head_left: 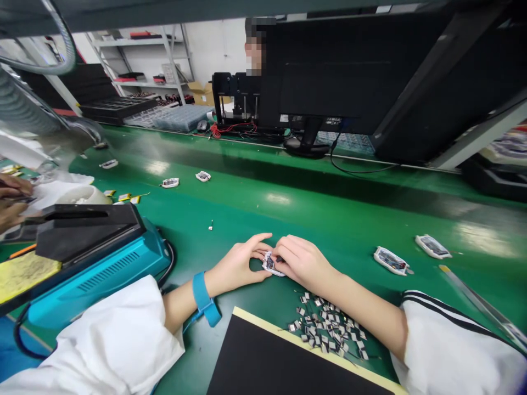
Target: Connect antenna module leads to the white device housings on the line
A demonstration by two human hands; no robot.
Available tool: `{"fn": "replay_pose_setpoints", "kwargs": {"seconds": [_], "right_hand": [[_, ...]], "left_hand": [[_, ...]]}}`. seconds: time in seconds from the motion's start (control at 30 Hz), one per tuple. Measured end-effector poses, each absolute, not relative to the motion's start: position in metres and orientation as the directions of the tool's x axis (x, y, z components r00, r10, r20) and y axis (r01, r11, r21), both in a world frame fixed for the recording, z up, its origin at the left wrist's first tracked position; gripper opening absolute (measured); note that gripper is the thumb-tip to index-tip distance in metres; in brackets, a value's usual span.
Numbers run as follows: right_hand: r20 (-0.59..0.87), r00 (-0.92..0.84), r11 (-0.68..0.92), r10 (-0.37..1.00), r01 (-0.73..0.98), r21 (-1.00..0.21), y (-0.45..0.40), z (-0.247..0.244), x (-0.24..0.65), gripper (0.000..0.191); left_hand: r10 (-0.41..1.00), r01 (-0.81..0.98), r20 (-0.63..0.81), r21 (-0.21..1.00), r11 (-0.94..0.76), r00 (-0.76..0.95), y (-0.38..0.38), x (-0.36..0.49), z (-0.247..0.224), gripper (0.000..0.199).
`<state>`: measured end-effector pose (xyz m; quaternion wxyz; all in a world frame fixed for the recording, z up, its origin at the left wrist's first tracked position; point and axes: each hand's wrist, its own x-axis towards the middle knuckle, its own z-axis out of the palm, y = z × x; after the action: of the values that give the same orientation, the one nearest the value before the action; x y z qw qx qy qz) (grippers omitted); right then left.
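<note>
The person wore a loose white garment, its left sleeve (102, 334) and right sleeve (448, 345) gathering in soft folds. Black stripes (436, 305) ran along the right sleeve's edge. A bright blue strap (201, 296) circled the left wrist, a thin blue cord (188, 327) leading from it. The left hand (236, 267) and right hand (304, 263) were bare.

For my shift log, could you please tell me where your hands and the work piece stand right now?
Left hand and right hand both holding small circuit module, fingers around it. Pile of small metal parts near right forearm.
</note>
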<state>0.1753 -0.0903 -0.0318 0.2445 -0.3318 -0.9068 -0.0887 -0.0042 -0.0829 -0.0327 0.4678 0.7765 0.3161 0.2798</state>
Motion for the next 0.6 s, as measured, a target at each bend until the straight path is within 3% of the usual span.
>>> {"fn": "replay_pose_setpoints", "kwargs": {"seconds": [0.2, 0.47, 0.6], "right_hand": [[0.566, -0.573, 0.794, 0.592, 0.533, -0.291, -0.0906, -0.0371, 0.1770, 0.012], [0.486, -0.609, 0.728, 0.627, 0.680, -0.086, -0.0941, -0.0302, 0.1767, 0.017], [0.493, -0.538, 0.712, 0.684, 0.639, -0.290, -0.0925, -0.0326, 0.1742, 0.011]], "left_hand": [[0.759, 0.229, 0.128, 0.910, -0.346, 0.638, -0.0837, -0.0031, -0.0312, 0.064], [0.794, 0.258, 0.166, 0.890, -0.376, 0.585, -0.0846, -0.0008, -0.0341, 0.058], [0.796, 0.255, 0.146, 0.900, -0.353, 0.587, -0.0850, -0.0008, -0.0324, 0.059]]}}
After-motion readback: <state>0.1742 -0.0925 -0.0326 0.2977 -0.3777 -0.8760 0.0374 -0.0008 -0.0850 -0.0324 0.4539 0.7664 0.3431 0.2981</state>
